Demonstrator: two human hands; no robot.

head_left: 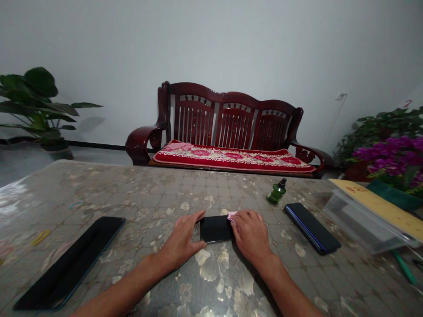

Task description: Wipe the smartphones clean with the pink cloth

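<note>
A black smartphone (215, 229) lies sideways, screen up, on the patterned tablecloth in front of me. My left hand (183, 235) grips its left end, thumb along the near edge and fingers at the far edge. Over the phone's right end, my right hand (249, 231) is closed on a pink cloth (231, 215), pressed to the screen. Only a corner of the cloth shows; the rest is hidden under the fingers.
A tablet (72, 259) lies at left, near a yellow band (40, 237). To the right are a green spray bottle (276, 192), another dark phone (312, 228) and a clear plastic box (363, 224) with a yellow board on top. Beyond the table (139, 185) stands a wooden bench (231, 119).
</note>
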